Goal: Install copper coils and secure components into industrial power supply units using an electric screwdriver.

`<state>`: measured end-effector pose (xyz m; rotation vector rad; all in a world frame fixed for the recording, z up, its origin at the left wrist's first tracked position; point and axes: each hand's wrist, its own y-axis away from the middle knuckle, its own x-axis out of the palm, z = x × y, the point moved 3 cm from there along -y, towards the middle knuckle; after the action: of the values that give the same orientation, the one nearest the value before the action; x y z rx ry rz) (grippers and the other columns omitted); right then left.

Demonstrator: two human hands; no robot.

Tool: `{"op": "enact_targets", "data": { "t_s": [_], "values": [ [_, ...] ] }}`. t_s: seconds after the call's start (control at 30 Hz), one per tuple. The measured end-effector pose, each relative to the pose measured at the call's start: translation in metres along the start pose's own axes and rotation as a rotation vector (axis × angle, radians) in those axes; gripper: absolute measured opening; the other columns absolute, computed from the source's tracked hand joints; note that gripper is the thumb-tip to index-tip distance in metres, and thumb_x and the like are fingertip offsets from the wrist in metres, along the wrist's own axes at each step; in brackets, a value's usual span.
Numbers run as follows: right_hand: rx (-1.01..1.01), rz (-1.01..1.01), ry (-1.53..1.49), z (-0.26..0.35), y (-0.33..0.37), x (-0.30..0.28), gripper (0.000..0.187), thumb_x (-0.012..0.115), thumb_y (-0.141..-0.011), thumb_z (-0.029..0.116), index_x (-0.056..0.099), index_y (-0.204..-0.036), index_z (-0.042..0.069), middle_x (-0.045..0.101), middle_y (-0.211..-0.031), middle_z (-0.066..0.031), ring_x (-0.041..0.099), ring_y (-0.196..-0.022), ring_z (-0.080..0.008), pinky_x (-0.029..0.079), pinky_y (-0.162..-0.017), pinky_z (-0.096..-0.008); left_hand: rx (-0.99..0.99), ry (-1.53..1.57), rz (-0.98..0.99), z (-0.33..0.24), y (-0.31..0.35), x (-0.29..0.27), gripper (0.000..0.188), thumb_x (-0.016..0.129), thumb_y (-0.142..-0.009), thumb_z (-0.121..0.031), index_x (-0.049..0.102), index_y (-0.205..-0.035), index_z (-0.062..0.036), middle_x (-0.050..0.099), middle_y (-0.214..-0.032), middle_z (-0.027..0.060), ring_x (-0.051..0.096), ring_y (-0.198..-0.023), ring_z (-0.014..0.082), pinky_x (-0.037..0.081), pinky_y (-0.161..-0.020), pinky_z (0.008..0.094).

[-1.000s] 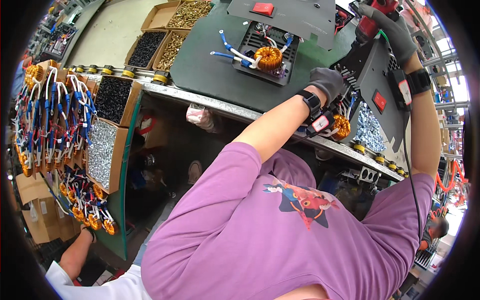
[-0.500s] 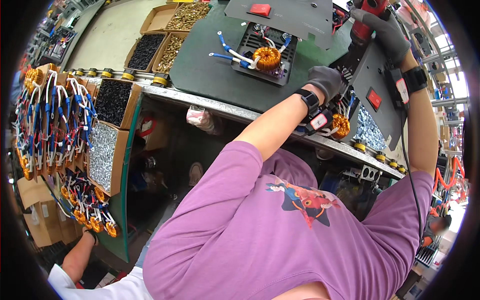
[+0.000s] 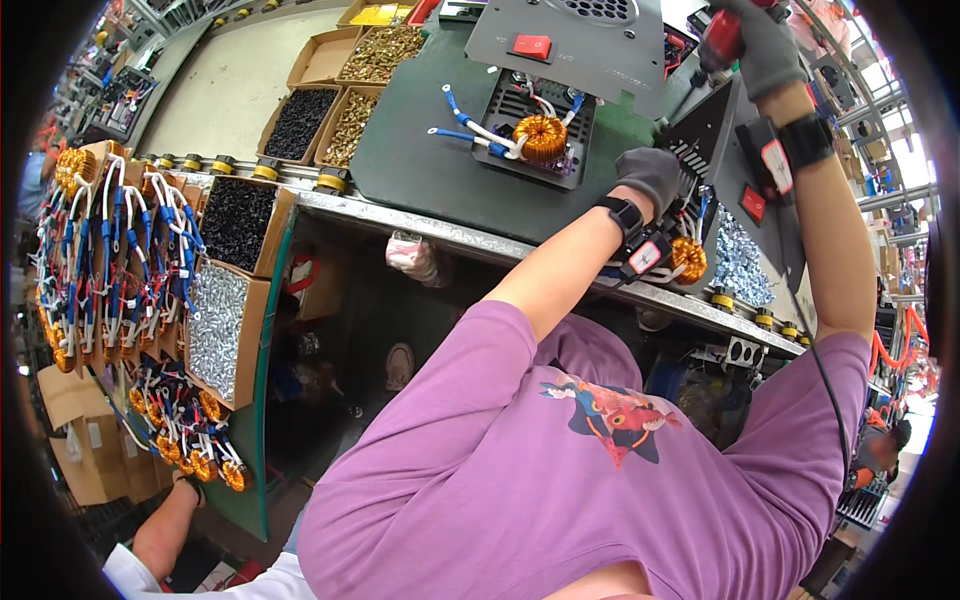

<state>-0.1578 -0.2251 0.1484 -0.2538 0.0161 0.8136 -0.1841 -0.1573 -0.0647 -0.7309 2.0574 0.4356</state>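
Observation:
My left hand [image 3: 650, 178], in a dark grey glove, closes on the near-left edge of a black vented metal casing [image 3: 700, 135]. My right hand [image 3: 768, 50], also gloved, grips a red power screwdriver [image 3: 722, 42], its shaft slanting down toward the casing. From the casing's near end stick out white and blue wires and a copper-wound ring coil [image 3: 688, 260]. A dark panel with a red rocker switch [image 3: 753, 203] stands on the casing's right. Left of my hand lies an open unit with another ring coil [image 3: 540, 138], its panel bearing a red switch [image 3: 532, 46] behind it.
Small silver screws [image 3: 740, 262] lie beside the casing. Boxes of brass fasteners [image 3: 380, 55] and black parts [image 3: 297, 125] stand at the back left. Wired coils [image 3: 110, 260] hang at the far left, near a box of silver screws [image 3: 222, 330]. Another person's arm [image 3: 168, 530] reaches in below.
My right hand has drawn the screwdriver up and away from the casing, with a gap now between its body and the casing. My left hand keeps its place on the casing.

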Motion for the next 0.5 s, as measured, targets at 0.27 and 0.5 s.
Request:
{"op": "enact_targets", "data": {
  "t_s": [0.27,0.5],
  "values": [
    [0.057,-0.155,-0.492,-0.04,-0.037,0.033,0.014,0.069,-0.081,0.007,0.056,-0.086,0.01,0.055,-0.073,-0.0005,0.051,-0.062,-0.0137,0.043,-0.057,-0.0326,0.263,-0.165,-0.484,0.064,0.081,-0.107,0.037,0.063,-0.081,-0.039,0.066,-0.104,-0.0108,0.066,-0.103,0.0132,0.062,-0.099,0.0313,0.046,-0.087,0.044],
    [0.13,0.04,-0.054,-0.041,-0.028,0.034,0.053,0.058,-0.076,-0.017,0.06,-0.124,0.007,0.068,-0.099,-0.0036,0.065,-0.084,-0.0138,0.052,-0.08,-0.0271,0.089,-0.141,-0.166,0.137,0.109,-0.127,0.068,0.074,-0.075,-0.046,0.051,-0.131,-0.0162,0.062,-0.112,0.0136,0.058,-0.109,0.0316,0.042,-0.093,0.045]
  ]
}}
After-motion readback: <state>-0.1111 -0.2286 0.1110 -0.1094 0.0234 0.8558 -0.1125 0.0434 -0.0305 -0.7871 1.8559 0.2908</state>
